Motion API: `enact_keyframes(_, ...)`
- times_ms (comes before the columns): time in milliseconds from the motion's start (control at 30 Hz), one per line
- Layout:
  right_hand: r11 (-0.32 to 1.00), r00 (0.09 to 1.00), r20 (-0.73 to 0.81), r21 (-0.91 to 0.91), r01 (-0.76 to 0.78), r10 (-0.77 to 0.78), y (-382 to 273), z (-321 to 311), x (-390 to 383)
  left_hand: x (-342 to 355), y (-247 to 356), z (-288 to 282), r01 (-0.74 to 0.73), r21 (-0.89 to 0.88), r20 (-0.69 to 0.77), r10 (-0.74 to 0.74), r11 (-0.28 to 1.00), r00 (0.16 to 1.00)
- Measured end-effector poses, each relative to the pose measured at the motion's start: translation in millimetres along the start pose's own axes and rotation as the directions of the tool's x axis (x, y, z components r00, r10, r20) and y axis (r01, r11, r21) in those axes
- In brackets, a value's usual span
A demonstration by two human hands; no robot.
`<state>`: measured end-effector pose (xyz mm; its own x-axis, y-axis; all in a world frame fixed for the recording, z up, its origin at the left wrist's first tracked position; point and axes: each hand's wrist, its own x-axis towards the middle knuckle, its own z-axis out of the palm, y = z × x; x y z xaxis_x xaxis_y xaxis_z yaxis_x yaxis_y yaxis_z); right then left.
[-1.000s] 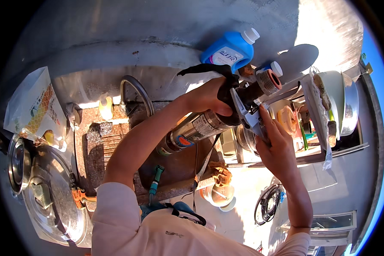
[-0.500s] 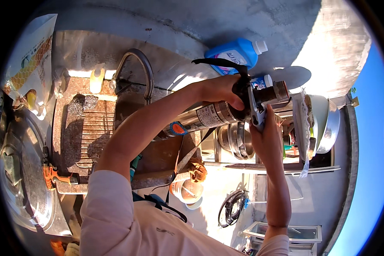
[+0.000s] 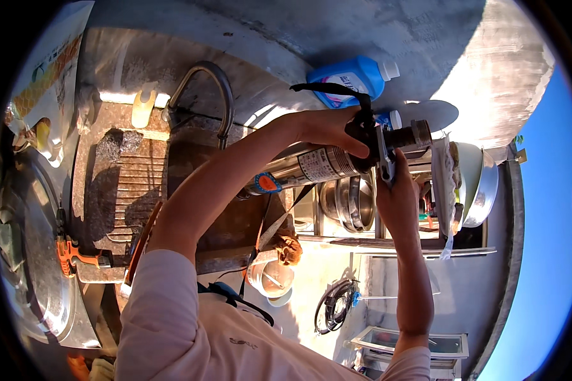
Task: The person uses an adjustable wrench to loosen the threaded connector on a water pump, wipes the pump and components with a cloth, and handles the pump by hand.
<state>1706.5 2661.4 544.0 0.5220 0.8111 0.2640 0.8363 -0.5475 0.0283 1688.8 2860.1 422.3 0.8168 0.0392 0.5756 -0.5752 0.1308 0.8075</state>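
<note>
The left hand [image 3: 327,130] is clenched around the upper end of a cylindrical steel pump body [image 3: 311,168], just below the dark fitting [image 3: 403,136] at its head, and the cylinder runs down and to the left from that grip, held in the air above the stone sink [image 3: 124,184] and in front of the curved tap [image 3: 213,86]. The right hand [image 3: 397,190] is closed on a wrench [image 3: 383,155] whose head sits at the junction between cylinder and fitting, directly right of the left hand's fingers; whether the wrench jaws are fully seated on the fitting cannot be told. A black strap [image 3: 337,92] loops up from the fitting over the left hand. The cylinder appears to be polished metal, so it is judged rigid, fairly heavy for its size and slippery in a bare palm; the labelled band near the grip and the shoulder below the fitting are the better places to hold, as the smooth lower barrel offers little purchase against twisting. Most of its length hangs beyond the grip toward the near left, so the weight is judged to pull downward away from the left hand. A blue detergent bottle [image 3: 353,79] lies on the far concrete ledge behind the hands, and nested metal bowls [image 3: 349,203] stand in a rack [image 3: 426,247] below the right hand.
</note>
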Motion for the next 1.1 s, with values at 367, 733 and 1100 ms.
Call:
enact_keyframes(367, 0.999, 1.000, 0.005, -0.047, -0.005, 0.006, -0.7, -0.8, -1.4, -49.2, 16.0, 54.7, 0.179, 0.527, -0.486, 0.122, 0.831, 0.865)
enact_keyframes(733, 0.999, 0.999, -0.021, -0.025, 0.047, -0.047, 10.4, -0.3, 4.1, -33.3, 7.4, 36.4, 0.083, 0.436, -0.321, 0.069, 0.896, 0.945)
enact_keyframes(1100, 0.998, 0.998, -0.001, 0.000, 0.070, -0.070, 14.7, -1.5, 0.7, -36.2, 3.9, 39.3, 0.015, 0.459, -0.343, 0.161, 0.889, 0.925)
